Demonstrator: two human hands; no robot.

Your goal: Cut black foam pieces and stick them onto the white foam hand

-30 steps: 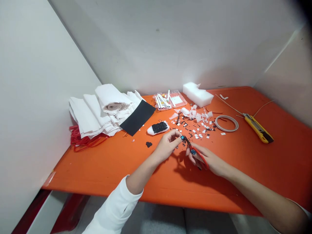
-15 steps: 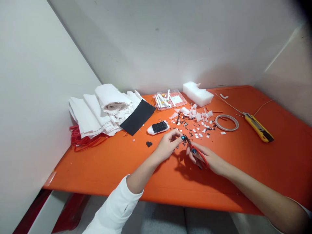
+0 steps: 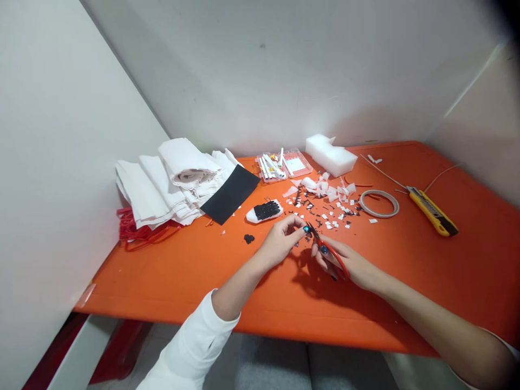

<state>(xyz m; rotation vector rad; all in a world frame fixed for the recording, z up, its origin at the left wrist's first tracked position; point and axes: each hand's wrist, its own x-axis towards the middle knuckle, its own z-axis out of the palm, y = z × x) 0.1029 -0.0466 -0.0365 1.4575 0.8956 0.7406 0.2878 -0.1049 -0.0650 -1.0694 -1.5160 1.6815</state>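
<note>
My right hand (image 3: 349,262) is closed round red-handled scissors (image 3: 331,253), whose blades point up-left toward my other hand. My left hand (image 3: 280,241) pinches something tiny and dark at the blade tips; I cannot make out what it is. Both hands hover just above the orange table (image 3: 170,271). Right behind them lie several small white and black cut scraps (image 3: 331,208). A white piece with a black gridded patch (image 3: 265,211) lies just beyond my left hand, and a small black scrap (image 3: 248,238) sits to its left.
A pile of white folded sheets (image 3: 170,181) with a black sheet (image 3: 231,194) sits at the back left over red strips (image 3: 136,234). Further back: a clear box of white sticks (image 3: 280,165), a white foam block (image 3: 331,154), a tape ring (image 3: 378,203), a yellow utility knife (image 3: 433,211).
Nearly nothing: both hands stay together at the scissors' tips with only slight finger shifts, and the view drifts a little.
</note>
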